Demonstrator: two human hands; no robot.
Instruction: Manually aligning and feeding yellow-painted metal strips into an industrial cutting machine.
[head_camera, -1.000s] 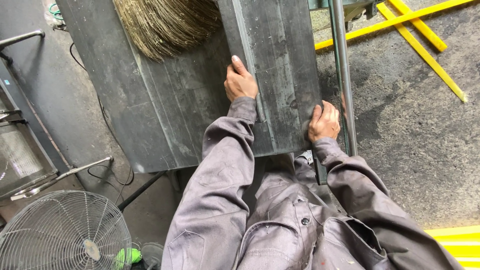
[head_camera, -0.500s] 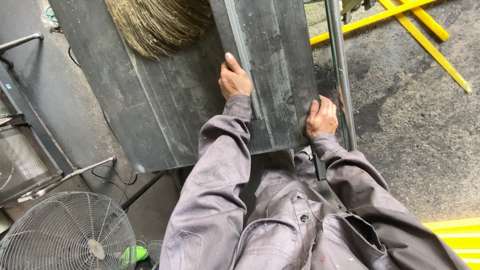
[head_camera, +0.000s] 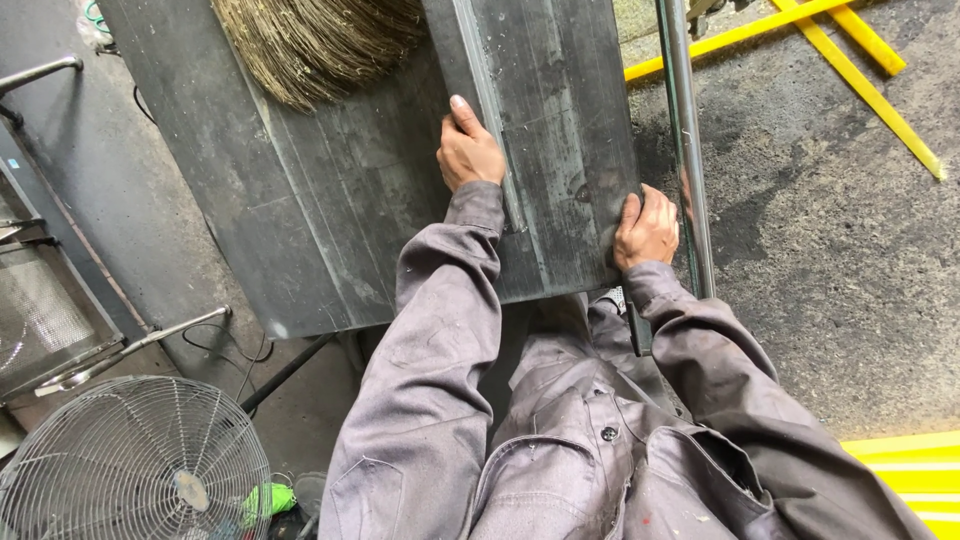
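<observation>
Your left hand (head_camera: 468, 152) lies on the dark metal sheet (head_camera: 560, 130), with the fingers (head_camera: 460, 108) stretched along its raised fold — pressing it, not closed around anything. Your right hand (head_camera: 647, 230) grips the sheet at its near right corner, fingers curled over the edge. The sheet rests on the grey metal table (head_camera: 250, 200), on the right part of it, and its near end reaches beyond the table edge toward your body.

The first risk, I think, is the edge under your right hand. Such thin steel may be sharp, and your hands are bare; if the sheet slides while you hold it tight, it can cut the fingers. The second risk is the steel pipe (head_camera: 683, 140), which stands just beside the right hand. If you push the sheet to the right, the hand could be pinched between sheet and pipe.

The left hand only presses from above, so if the sheet tips over the table edge, this hand may not stop it and the sheet can drop on your legs.

The broom bristles (head_camera: 320, 45) lie on the far part of the table, near the sheet — they could catch if it moves forward. The fan (head_camera: 130, 460) on the floor stands well apart.
</observation>
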